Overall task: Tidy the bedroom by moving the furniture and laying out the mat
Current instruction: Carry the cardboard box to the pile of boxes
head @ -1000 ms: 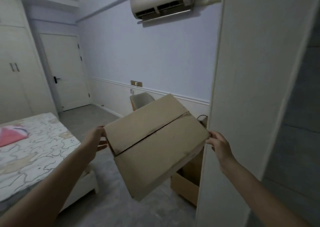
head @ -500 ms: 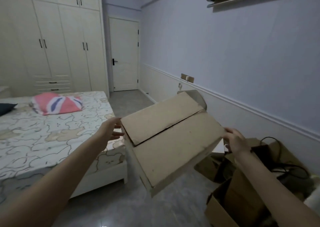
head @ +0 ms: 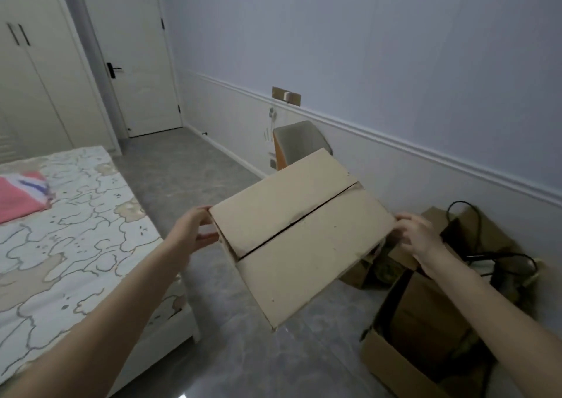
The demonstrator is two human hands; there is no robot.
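A closed brown cardboard box hangs tilted in the air in front of me, its two top flaps meeting in a dark seam. My left hand grips its left corner, thumb on top and fingers underneath. My right hand holds the right edge with curled fingers. The box is above the grey floor, between the bed and the wall.
A bed with a patterned sheet and a pink pillow fills the left. Open cardboard boxes with black cables sit on the floor at the right. A grey chair stands by the wall. A white door and wardrobe stand at the back.
My view has swung away from the white panel at the right and now tilts down toward the floor boxes. The box stays held in both hands and has moved a little right.
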